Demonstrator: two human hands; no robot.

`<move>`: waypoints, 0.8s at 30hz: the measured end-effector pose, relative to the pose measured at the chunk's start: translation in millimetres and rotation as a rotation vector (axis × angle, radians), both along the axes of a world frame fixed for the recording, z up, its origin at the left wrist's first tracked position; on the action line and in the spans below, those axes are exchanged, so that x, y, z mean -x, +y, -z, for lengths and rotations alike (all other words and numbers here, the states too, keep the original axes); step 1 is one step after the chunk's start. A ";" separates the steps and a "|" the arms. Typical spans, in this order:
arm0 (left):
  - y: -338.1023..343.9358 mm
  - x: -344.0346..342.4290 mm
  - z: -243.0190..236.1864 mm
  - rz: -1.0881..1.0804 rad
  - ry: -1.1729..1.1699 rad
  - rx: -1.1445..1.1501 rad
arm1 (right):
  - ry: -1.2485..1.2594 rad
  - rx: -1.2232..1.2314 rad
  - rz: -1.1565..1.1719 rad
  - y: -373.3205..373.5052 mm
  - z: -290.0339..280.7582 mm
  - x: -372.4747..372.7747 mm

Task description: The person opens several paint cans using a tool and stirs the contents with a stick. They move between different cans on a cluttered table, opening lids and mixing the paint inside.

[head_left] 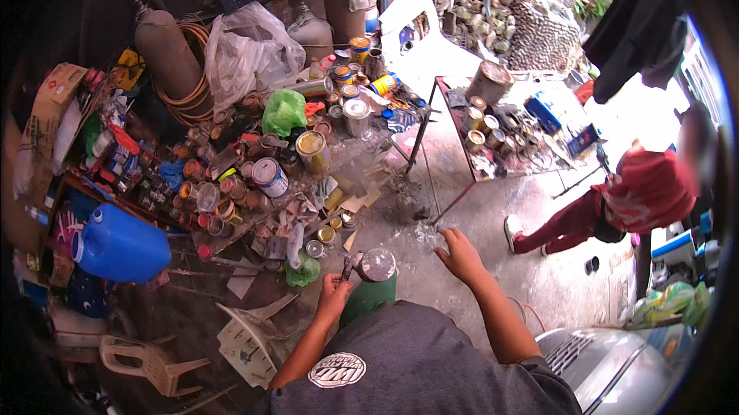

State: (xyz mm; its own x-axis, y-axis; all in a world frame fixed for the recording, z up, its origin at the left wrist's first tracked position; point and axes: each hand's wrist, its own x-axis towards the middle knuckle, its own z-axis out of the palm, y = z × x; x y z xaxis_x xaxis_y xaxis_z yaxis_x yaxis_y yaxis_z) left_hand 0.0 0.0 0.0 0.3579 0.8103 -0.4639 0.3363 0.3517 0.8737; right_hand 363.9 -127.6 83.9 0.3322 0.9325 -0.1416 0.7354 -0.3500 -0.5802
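My left hand (333, 294) is closed around the dark handle of what looks like a paint spray gun (350, 266). The gun's round cup (378, 265), with a pale, speckled top, sits to the right of the fingers. Part of a green thing (371, 296) shows just below the cup; the rest is hidden by my body. My right hand (460, 255) is held out to the right over the concrete floor. Its fingers are apart and nothing is in them.
Paint cans (269, 176) and jars crowd a bench to the left. A blue jerrycan (123, 244) and plastic chairs (250, 342) are nearby. Ahead stands a table (493, 169) with more cans. A person in red (647, 192) is at the right, above a silver car (608, 365).
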 end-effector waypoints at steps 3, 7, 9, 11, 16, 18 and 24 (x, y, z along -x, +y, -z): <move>84.4 -65.0 17.8 -0.049 -0.049 -0.067 | -0.071 -0.238 -0.002 110.8 -14.1 -49.3; 129.9 -89.3 30.4 -0.084 -0.060 0.012 | -0.033 -0.261 -0.005 185.9 30.0 -59.4; 158.8 -105.0 30.0 -0.107 -0.075 0.005 | -0.019 -0.241 -0.029 235.1 31.6 -70.2; 174.2 -116.9 35.4 -0.102 -0.109 -0.006 | -0.087 -0.281 -0.055 281.9 46.4 -96.7; 211.2 -160.9 8.2 -0.239 -0.178 0.083 | -0.142 -0.228 -0.054 430.8 77.1 -144.7; 220.3 -178.7 2.8 -0.302 -0.201 0.119 | -0.136 -0.221 -0.045 486.3 89.0 -157.3; 242.0 -222.8 -3.6 -0.440 -0.172 0.100 | -0.163 -0.014 -0.152 583.6 88.3 -164.0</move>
State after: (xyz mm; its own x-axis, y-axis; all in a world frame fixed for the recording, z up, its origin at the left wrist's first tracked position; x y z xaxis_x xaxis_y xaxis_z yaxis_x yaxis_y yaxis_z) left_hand 222.8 242.0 3.6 0.0693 0.8563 -0.5118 -0.0095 0.5135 0.8580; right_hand 527.9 456.0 -4.4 0.2048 0.9752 -0.0842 0.8637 -0.2205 -0.4531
